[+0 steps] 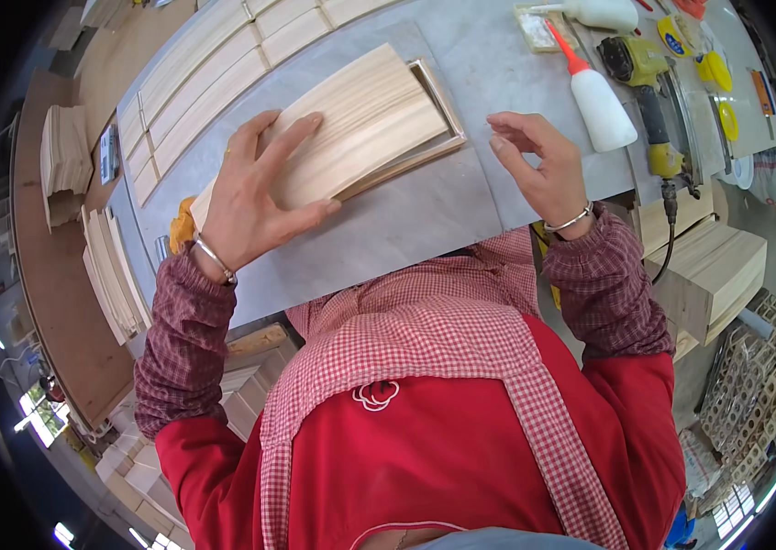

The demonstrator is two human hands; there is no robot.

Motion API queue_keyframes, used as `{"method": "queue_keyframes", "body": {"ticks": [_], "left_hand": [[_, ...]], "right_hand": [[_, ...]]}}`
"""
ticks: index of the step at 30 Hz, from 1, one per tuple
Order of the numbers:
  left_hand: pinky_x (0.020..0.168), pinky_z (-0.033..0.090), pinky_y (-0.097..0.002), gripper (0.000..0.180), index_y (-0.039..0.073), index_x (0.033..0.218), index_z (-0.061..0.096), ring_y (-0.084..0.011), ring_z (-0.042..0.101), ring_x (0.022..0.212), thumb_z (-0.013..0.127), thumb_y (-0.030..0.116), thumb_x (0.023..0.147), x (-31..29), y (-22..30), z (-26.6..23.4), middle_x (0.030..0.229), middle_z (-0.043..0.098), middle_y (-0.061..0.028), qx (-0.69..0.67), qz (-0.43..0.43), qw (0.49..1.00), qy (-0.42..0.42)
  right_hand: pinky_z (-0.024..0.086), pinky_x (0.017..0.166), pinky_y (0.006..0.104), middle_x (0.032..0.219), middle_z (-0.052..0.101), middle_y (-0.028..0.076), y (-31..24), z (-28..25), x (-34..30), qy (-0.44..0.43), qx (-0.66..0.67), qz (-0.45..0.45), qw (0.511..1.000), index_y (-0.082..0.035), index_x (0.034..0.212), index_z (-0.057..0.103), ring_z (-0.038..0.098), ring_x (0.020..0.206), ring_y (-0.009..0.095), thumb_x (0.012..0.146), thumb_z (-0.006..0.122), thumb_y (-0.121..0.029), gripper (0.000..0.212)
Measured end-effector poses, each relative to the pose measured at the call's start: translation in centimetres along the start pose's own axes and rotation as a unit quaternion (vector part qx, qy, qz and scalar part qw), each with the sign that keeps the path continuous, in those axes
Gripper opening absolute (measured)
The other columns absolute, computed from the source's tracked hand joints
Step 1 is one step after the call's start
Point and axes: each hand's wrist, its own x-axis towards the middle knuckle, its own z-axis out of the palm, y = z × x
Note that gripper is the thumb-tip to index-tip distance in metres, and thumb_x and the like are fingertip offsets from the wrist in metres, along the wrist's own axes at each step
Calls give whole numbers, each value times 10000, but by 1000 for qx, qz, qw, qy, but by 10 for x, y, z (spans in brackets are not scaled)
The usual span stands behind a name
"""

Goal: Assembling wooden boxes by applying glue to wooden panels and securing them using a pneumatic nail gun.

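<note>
A thin pale wooden panel (pixel 360 119) lies askew over a shallow wooden frame (pixel 448 115) on the grey tabletop. The frame's right end and part of its near side show; the panel hides the rest. My left hand (pixel 264 188) grips the panel's left part, its fingers spread over the top and the thumb at the near edge. Beyond the frame's right end, my right hand (pixel 539 160) is raised over the table. Its fingers are loosely bent and apart from the thumb, with nothing visible between them. A white glue bottle (pixel 601 105) with a red nozzle lies to its right.
Joined rows of wooden boxes (pixel 214 78) fill the table's far left. A yellow-green nail gun (pixel 649 92) with a hose lies at the right, near another white bottle (pixel 604 13). Wooden boards (pixel 714 266) are stacked below right; more panels (pixel 113 270) stand at the left.
</note>
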Motion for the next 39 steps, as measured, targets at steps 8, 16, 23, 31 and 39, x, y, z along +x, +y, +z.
{"method": "queue_keyframes", "body": {"ticks": [8, 16, 23, 31, 39], "left_hand": [[945, 416, -432, 728, 225, 1319, 504, -358, 437, 1134, 741, 447, 667, 28, 7, 17, 1324, 400, -193, 43, 57, 997, -15], [944, 420, -439, 716, 233, 1319, 506, -357, 441, 1135, 730, 455, 677, 22, -1, 27, 1336, 398, -191, 72, 63, 995, -20], [942, 422, -440, 719, 243, 1321, 506, -359, 442, 1141, 730, 476, 678, 20, -5, 29, 1339, 396, -191, 69, 56, 996, -22], [953, 411, -439, 778, 218, 1335, 499, -346, 423, 1177, 755, 505, 658, 20, -3, 27, 1368, 385, -178, 74, 48, 995, -39], [917, 436, -429, 768, 228, 1317, 517, -347, 452, 1133, 729, 559, 657, 20, -6, 28, 1338, 406, -185, 79, 64, 995, -25]], "right_hand": [[480, 658, 208, 880, 659, 53, 3, 20, -9, 10, 36, 26, 999, 3, 1010, 632, 585, 693, 117, 787, 646, -10, 223], [473, 610, 197, 837, 652, 51, 0, 29, -8, 26, 10, -19, 999, 1, 978, 644, 567, 644, 112, 777, 645, 13, 202], [427, 504, 192, 767, 621, 21, 5, 32, -5, 63, -73, -104, 990, -29, 894, 647, 522, 546, 90, 746, 656, 1, 151], [387, 475, 196, 721, 609, 4, 5, 28, -2, 54, -51, -89, 993, -41, 842, 651, 485, 516, 90, 733, 665, -2, 116], [363, 459, 205, 699, 592, -3, 9, 29, -2, 61, -37, -89, 993, -48, 812, 643, 455, 496, 99, 732, 664, -13, 89]]}}
